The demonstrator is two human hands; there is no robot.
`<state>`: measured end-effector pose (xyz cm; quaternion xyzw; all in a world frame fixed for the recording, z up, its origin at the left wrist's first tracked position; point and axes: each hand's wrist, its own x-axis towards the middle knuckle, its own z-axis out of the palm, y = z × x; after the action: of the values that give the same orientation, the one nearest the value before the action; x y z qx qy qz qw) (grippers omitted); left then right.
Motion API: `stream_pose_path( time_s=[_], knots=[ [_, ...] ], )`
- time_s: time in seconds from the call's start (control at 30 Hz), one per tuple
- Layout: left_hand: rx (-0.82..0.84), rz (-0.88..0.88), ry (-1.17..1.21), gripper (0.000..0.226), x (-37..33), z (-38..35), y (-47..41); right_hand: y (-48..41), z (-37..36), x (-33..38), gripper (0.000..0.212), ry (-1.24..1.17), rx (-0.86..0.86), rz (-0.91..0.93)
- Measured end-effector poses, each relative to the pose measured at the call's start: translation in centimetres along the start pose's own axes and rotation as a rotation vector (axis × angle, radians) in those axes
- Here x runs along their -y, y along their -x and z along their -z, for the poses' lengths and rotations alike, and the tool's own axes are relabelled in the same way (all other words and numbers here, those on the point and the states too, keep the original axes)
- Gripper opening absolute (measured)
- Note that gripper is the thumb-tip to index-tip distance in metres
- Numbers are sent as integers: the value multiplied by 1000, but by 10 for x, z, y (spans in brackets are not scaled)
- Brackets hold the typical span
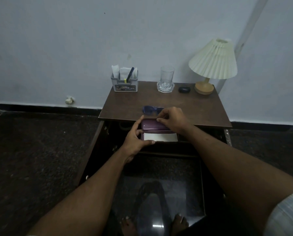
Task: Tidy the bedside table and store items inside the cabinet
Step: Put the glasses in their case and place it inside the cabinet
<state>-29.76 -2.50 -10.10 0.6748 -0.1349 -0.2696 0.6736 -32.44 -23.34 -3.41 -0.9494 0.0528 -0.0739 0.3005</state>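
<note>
An open purple glasses case [152, 126] is held in front of the bedside table's [202, 109] front edge, above the open cabinet. Its lower half shows a white lining [160, 137]. My left hand [135, 136] grips the case's left end, thumb under the lower half. My right hand [173, 119] pinches the top edge of the raised lid. Blue glasses [150, 110] lie on the tabletop just behind the case, partly hidden by my right hand.
On the back of the table stand a grey organiser with papers and pens [125, 82], a glass on a coaster [166, 79], a small black case [184, 89] and a pleated lamp [213, 63]. Cabinet doors [89, 150] swing open at both sides. My feet [179, 222] are on the floor below.
</note>
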Motion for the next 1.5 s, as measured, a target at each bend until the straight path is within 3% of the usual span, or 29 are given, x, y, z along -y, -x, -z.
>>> stream_pose_path(
  time_s=[0.23,0.47,0.6,0.87,1.17,1.5],
  knots=[
    [-11,12,-10,115,8,6,-10,-34,-6,-6,13,51,-79,-11],
    [-21,36,-30,113,13,8,-19,-67,-20,-11,41,197,-32,-74],
    [-8,50,-44,113,15,9,-22,-71,-29,-17,20,185,3,-127],
    [12,52,-50,112,14,7,-23,-70,-32,-22,3,157,-32,-139],
    [9,62,-63,113,6,5,-20,-47,6,-5,11,59,-136,-23],
    [-9,56,-26,111,-4,3,-8,13,9,13,9,26,-30,30]
  ],
)
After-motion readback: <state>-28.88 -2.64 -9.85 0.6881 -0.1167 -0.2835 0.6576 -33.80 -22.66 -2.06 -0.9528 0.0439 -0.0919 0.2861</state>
